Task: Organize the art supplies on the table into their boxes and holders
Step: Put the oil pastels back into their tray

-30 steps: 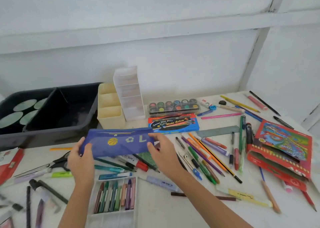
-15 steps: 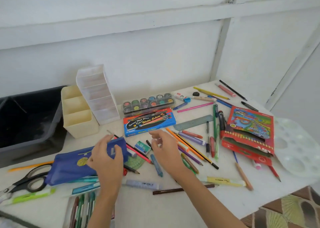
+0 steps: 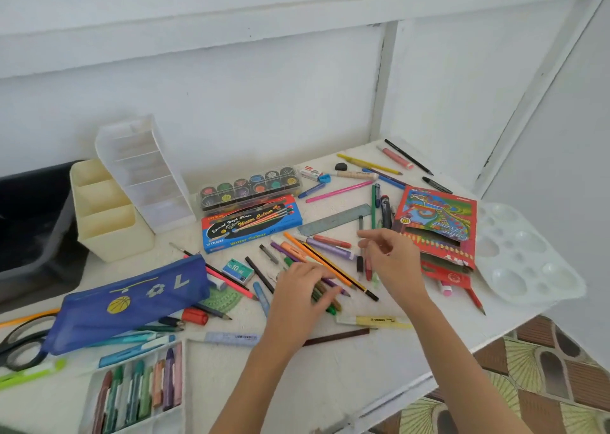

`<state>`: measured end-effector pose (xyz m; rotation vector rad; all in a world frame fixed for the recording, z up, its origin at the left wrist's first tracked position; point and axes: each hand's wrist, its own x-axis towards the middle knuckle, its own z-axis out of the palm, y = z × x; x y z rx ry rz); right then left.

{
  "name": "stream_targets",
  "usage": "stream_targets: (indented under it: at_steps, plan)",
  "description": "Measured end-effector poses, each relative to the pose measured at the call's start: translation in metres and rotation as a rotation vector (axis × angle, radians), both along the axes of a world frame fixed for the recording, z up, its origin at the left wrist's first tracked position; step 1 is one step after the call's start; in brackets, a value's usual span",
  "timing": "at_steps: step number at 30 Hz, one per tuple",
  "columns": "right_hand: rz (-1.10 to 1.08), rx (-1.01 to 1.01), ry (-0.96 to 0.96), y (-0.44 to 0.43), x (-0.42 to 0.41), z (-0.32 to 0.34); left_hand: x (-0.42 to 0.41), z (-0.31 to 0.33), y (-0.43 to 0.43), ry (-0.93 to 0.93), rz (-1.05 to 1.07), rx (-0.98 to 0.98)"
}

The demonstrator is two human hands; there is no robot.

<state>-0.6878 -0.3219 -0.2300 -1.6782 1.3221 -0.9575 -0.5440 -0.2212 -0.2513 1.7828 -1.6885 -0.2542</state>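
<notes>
**penpal22:** What are the hands doing?

**deskmess:** Left hand point(image 3: 302, 296) is palm down on the loose pencils and pens point(image 3: 310, 252) mid-tabletop, fingers bent over a few green ones. Can't tell if it's really got hold of them. Right hand point(image 3: 394, 262) hovers just beside it, fingers loosely spread, nothing in it.

**penpal22:** How many boxes and holders?

**deskmess:** Two holders at the back-left, one cream point(image 3: 109, 222) with three slots and one clear point(image 3: 148, 176). One blue pouch point(image 3: 132, 301), one paint set point(image 3: 251, 186), one watercolour box point(image 3: 251, 224), and a red pencil box point(image 3: 435, 222) touching the right hand's far side. There's one crayon tray point(image 3: 161, 422) at the front edge.

**penpal22:** Any room to move?

**deskmess:** There's a bare patch of tabletop point(image 3: 346, 374) along the front edge, between the arms. One white palette point(image 3: 528, 255) sits at the right edge, and a dark bin point(image 3: 33, 222) is on the left.
</notes>
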Motion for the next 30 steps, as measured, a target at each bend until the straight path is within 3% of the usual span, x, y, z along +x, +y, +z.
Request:
stream_targets:
  at_steps: [2, 10, 13, 22, 30]
  plan:
    - [-0.009, -0.013, -0.005, -0.002, -0.01, -0.001, -0.007, -0.004, 0.001, -0.079, 0.011, 0.014]
    - [0.086, -0.069, 0.035, -0.005, -0.016, -0.003, -0.011, -0.002, 0.008, -0.076, -0.029, 0.209]
    - [0.154, -0.088, 0.122, -0.011, -0.01, -0.002, -0.006, 0.002, 0.01, -0.262, -0.098, 0.266]
    - [0.424, -0.404, 0.791, -0.047, 0.017, -0.009, -0.018, -0.013, 0.004, -0.544, -0.023, 0.0]
    - [0.412, -0.477, 0.855, -0.054, 0.024, -0.018, -0.021, -0.017, 0.01, -0.765, -0.193, -0.108]
